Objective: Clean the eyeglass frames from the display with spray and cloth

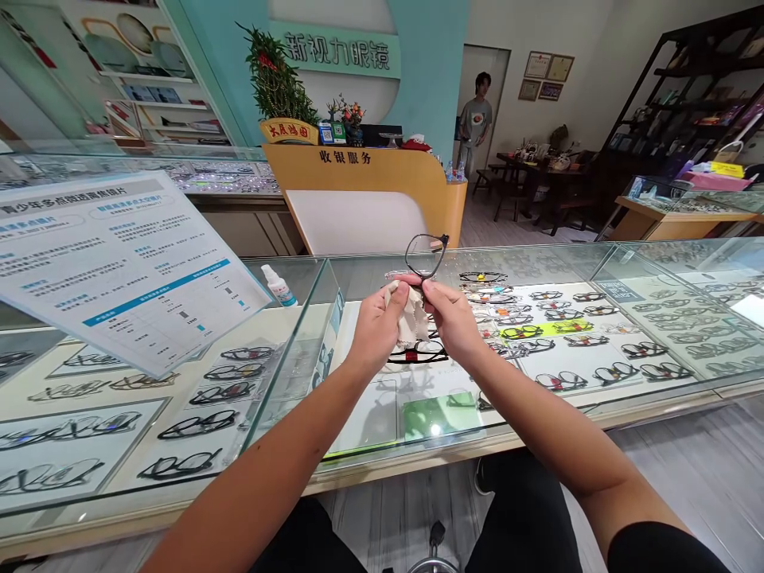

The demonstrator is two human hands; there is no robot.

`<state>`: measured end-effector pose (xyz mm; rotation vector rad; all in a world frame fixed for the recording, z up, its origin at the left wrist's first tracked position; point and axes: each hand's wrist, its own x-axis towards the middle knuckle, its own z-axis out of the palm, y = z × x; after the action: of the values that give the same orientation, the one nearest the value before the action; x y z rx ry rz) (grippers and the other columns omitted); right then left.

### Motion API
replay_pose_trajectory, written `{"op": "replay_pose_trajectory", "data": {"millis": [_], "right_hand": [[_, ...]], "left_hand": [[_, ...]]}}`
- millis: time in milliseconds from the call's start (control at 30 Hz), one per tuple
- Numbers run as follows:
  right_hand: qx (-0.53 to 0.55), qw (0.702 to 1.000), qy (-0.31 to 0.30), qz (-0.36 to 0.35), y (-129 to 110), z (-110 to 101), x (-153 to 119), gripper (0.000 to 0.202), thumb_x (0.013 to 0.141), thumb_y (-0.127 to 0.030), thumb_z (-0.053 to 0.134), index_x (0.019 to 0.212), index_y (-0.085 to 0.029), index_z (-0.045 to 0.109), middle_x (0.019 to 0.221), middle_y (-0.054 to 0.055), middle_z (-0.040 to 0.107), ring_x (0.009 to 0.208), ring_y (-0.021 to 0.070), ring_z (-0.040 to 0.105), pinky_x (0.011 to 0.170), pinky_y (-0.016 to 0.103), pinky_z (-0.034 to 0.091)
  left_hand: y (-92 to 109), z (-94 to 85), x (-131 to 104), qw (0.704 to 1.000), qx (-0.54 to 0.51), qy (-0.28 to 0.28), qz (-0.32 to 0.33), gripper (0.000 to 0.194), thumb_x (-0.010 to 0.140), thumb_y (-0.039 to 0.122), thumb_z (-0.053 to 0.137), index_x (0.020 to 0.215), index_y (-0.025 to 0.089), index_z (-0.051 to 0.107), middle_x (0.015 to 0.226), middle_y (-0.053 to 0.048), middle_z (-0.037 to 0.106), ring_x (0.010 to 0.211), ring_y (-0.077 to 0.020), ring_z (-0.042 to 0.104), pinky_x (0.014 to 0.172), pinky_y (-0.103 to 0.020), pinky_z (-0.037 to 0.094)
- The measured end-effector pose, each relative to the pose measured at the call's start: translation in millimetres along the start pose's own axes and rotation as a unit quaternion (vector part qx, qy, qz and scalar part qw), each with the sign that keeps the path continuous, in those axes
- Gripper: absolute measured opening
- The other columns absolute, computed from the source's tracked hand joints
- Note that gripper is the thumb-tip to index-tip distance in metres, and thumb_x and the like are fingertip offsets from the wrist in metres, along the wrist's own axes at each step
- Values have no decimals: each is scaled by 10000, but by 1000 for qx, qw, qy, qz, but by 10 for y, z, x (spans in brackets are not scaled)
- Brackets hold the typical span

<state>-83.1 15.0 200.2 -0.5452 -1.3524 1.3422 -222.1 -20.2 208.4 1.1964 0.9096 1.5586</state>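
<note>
Above the glass display counter, my left hand (380, 322) is closed on a crumpled beige cloth (413, 318), which hangs between my two hands. My right hand (452, 314) grips a pair of dark-framed glasses (426, 256) at its lower part. One lens of the glasses stands up above my fingertips; the other is hidden behind the fingers and cloth. The fingertips of both hands nearly meet at the frame.
The glass counter (370, 461) holds rows of glasses. A white spray bottle (278, 286) and a large printed sheet (125, 270) are at the left. Beyond are a wooden reception desk (364, 171) and a person (476, 119) by a doorway.
</note>
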Motion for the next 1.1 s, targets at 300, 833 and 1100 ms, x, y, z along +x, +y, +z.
{"op": "replay_pose_trajectory", "data": {"millis": [300,833,1100], "right_hand": [[9,996,54,-70,-197,-203,143,440,1019,-673,715,1134,-276,866,1392,80,839,1329,286,750,1094,406,588],[11,998,37,-54,-187,-319,255,495,913,-760,792,1012,-276,837,1109,78,875,1073,257,786,978,392,612],[-92,991,-12,-92,-137,-422,300,572,975,-820,689,953,-274,859,1051,69,846,1045,256,745,983,398,584]], "left_hand": [[104,-145,180,998,-22,55,-16,749,674,884,935,956,217,741,732,-19,699,611,-178,626,527,-285,478],[211,-1072,564,796,572,194,-44,339,1079,435,560,829,230,663,768,-87,682,776,-280,590,766,-389,370],[-38,-1161,604,729,660,111,-143,33,761,211,743,770,197,715,1027,-263,809,1076,-489,730,974,-588,486]]}}
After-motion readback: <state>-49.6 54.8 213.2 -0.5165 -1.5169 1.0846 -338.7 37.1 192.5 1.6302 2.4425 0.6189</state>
